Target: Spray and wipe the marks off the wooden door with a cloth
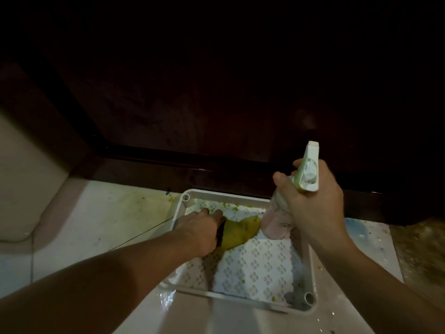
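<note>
Cloth (240,231), yellow-green and crumpled, lies in the upper part of the white perforated tray (310,268) at lower centre of the frame, and your left hand (201,229) reaches down to it, fingers curled onto its left edge. Your right hand (313,203) grips the neck of the spray bottle (279,220) above the tray's right side. Dark wooden door (216,104) fills the upper frame, its bottom edge just beyond the tray.

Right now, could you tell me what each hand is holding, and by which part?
The right hand grips the spray bottle around its neck, below the trigger head. The left hand holds the yellow cloth by its left edge, inside the white tray.
</note>
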### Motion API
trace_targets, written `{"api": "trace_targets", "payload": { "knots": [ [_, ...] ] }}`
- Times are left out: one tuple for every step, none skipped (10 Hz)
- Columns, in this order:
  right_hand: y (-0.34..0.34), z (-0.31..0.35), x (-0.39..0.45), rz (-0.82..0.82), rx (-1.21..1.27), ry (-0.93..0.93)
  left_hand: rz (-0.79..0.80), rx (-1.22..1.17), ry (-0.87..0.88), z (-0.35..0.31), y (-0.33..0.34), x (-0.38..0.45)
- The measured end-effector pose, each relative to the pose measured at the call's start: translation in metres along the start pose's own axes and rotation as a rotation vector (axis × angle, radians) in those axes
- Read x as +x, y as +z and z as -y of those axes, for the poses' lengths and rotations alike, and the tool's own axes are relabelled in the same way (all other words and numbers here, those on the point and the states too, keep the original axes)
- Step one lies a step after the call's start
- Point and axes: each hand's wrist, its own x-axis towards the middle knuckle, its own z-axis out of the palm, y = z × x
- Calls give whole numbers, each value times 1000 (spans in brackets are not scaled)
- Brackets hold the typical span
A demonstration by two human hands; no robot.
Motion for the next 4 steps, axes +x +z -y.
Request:
{"api": "trace_targets", "payload": {
  "knots": [
    [2,1,3,17,-28,8,-6,11,-3,2,-6,4],
    [-2,2,2,54,-49,30,-18,18,-19,5,-12,5],
    [-20,-2,-1,125,-36,121,-94,-3,30,14,-29,-6],
    [-60,-6,-30,136,-186,165,-201,-63,62,45,-35,-46]
  ]
}}
